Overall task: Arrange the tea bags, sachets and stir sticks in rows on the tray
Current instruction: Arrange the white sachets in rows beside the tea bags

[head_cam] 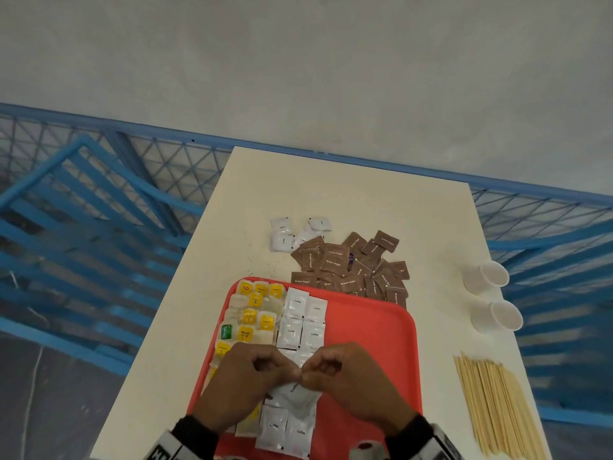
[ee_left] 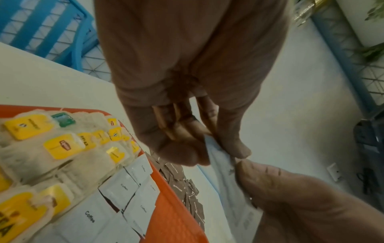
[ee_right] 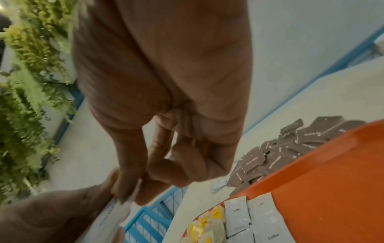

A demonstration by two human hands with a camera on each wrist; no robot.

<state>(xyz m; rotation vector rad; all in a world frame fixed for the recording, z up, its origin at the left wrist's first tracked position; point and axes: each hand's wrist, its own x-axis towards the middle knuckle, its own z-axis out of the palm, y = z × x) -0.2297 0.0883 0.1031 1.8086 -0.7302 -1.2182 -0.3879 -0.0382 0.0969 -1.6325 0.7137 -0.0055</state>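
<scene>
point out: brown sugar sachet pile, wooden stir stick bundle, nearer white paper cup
brown sugar sachet pile [head_cam: 356, 268]: head view, middle of the heap.
wooden stir stick bundle [head_cam: 494, 403]: head view, mid-length of the sticks.
nearer white paper cup [head_cam: 497, 316]: head view, outer side wall.

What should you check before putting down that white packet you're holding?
1. Both hands, left hand and right hand, pinch the coffee sachet: ok.
2. Only one sachet pinched: cannot tell.
3. Bare room on the red tray: ok.
4. Tea bags in rows: ok.
5. Brown sugar sachets on the tray: not ok, heaped on the table.
6. Stir sticks on the tray: not ok.
</scene>
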